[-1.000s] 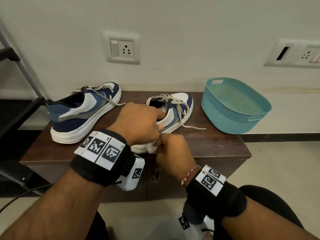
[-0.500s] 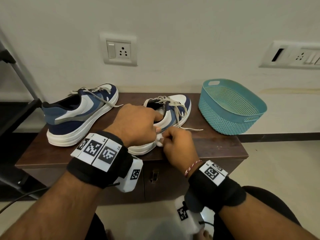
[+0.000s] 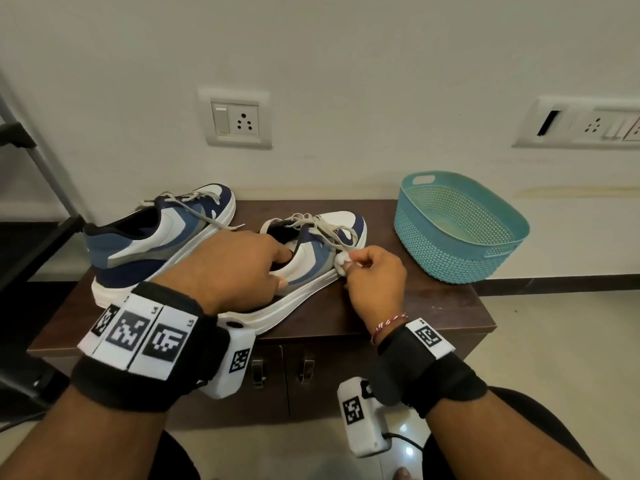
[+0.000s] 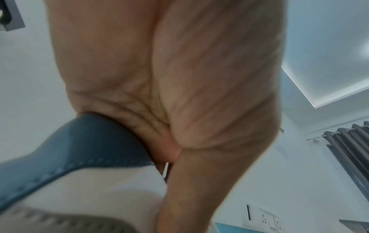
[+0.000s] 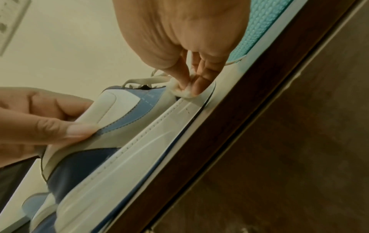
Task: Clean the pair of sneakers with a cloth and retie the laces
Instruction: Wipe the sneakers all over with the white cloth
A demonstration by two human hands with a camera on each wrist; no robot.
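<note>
Right now the near blue-and-white sneaker sits on the dark brown wooden table, just left of the teal plastic basket. The left hand grips its stiff heel collar, a good place to hold. The right hand pinches a small, soft white cloth against the side. The loose laces look floppy.

Navy, blue and white sneakers, white cloth, teal basket, brown cabinet.
</note>
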